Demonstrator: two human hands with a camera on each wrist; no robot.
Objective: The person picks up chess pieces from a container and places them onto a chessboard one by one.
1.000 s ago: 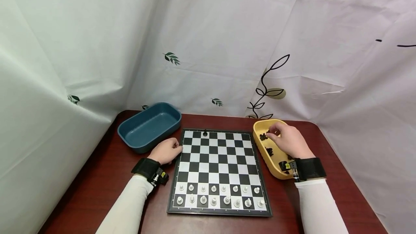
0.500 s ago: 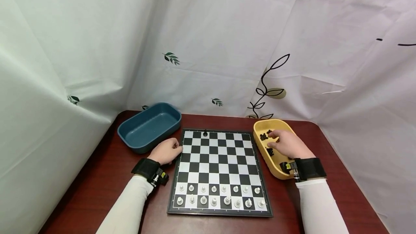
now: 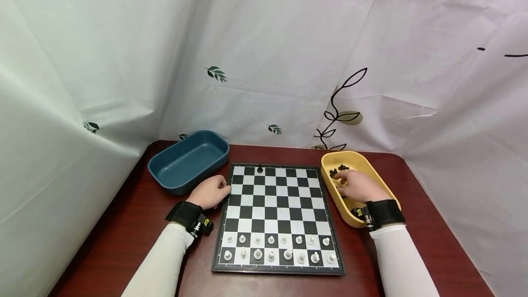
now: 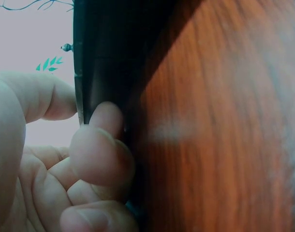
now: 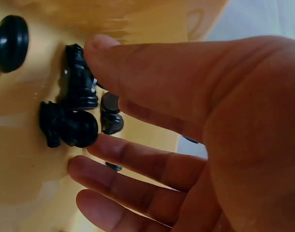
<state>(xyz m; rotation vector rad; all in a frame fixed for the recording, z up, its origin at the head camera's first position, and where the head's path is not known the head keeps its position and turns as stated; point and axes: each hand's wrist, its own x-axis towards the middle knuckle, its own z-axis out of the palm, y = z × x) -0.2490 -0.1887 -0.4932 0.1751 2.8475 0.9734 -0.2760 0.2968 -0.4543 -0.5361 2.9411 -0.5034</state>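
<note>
My left hand point(image 3: 209, 192) grips the left edge of a black-and-white chessboard point(image 3: 270, 200), thumb over the top and fingers at its side in the left wrist view. Inside a yellow tray point(image 3: 385, 181), right of the board, my right hand point(image 3: 360, 187) reaches among black chess pieces. Its thumb and fingers are spread in the right wrist view, holding nothing. Two black pieces lie by the fingertips: a knight point(image 5: 51, 123) on its side and another piece point(image 5: 79, 79) beside the thumb. Whether the thumb touches that piece, I cannot tell. One black piece point(image 3: 260, 168) stands on the board's far row.
White chess pieces point(image 3: 271, 255) fill the board's two near rows. A blue tray point(image 3: 187, 164) stands behind my left hand, at the far left of the dark red table point(image 3: 119, 223). Behind the table hangs a white cloth point(image 3: 264, 58) with leaf prints.
My right hand has moved nearer within the yellow tray, from the far pieces to those lower down, its fingers spreading apart. The left hand stays on the chessboard edge.
</note>
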